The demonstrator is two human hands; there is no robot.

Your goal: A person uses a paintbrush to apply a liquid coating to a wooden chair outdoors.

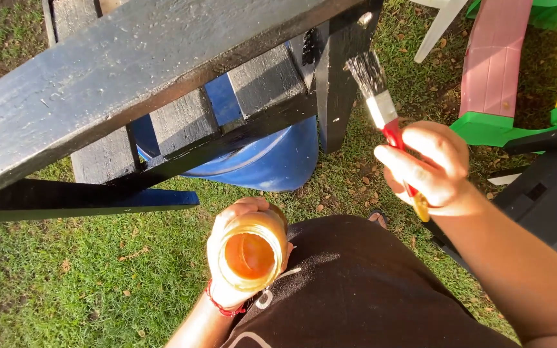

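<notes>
Holding the paintbrush (385,109) in your right hand (432,169), fingers closed round its red handle, lay the bristles flat against the black wooden frame (130,71) and stroke along the grain. Your left hand (243,258) grips the open jar (250,256) of amber liquid; keep it level, near the brush.

Hard, low sunlight floods the grass (98,283), casting sharp shadows; highlights glare, edges bow slightly, focus stays crisp.
</notes>
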